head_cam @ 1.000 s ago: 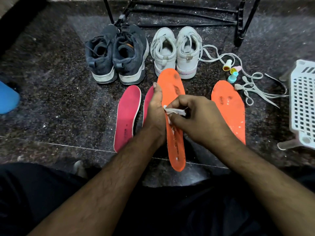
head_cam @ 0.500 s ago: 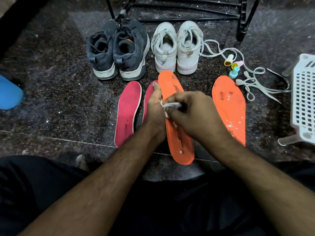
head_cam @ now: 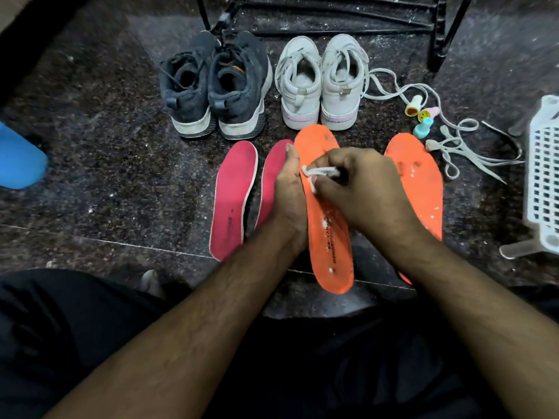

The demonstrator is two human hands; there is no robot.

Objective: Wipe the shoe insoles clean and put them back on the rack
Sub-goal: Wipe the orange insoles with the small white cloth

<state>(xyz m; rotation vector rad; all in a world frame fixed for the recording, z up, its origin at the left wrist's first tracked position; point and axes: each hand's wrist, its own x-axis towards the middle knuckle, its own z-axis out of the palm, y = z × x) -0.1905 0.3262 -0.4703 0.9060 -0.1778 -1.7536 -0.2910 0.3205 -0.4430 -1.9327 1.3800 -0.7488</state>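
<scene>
From my head camera, looking down past my knees: my left hand (head_cam: 289, 189) stood edge-on at the centre of the frame, fingers straight and pressed flat along the left edge of the orange insole (head_cam: 331, 237), steadying it. My right hand (head_cam: 360, 189) sat just right of it, fingers curled tight, pinching a small white cloth (head_cam: 320, 172) down against the upper half of that insole. White specks dotted its surface near the printed heel. The second orange insole (head_cam: 420, 179) lay flat on the dark speckled floor (head_cam: 115, 176) to the right, partly behind my right wrist, also flecked white. Left of my hands lay two pink insoles (head_cam: 233, 198) side by side, the nearer one half hidden by my left hand. Above them, toes pointing away, stood the dark sneakers (head_cam: 216, 89) and, to their right, the white sneakers (head_cam: 322, 83), the held insole's tip touching or just short of their heels; I could not tell which. Loose white laces (head_cam: 459, 146) trailed right, past three small coloured caps (head_cam: 422, 119). The rack's black legs (head_cam: 440, 34) crossed the top edge. A white perforated basket (head_cam: 544, 176) sat at right, something blue (head_cam: 18, 158) at left.
</scene>
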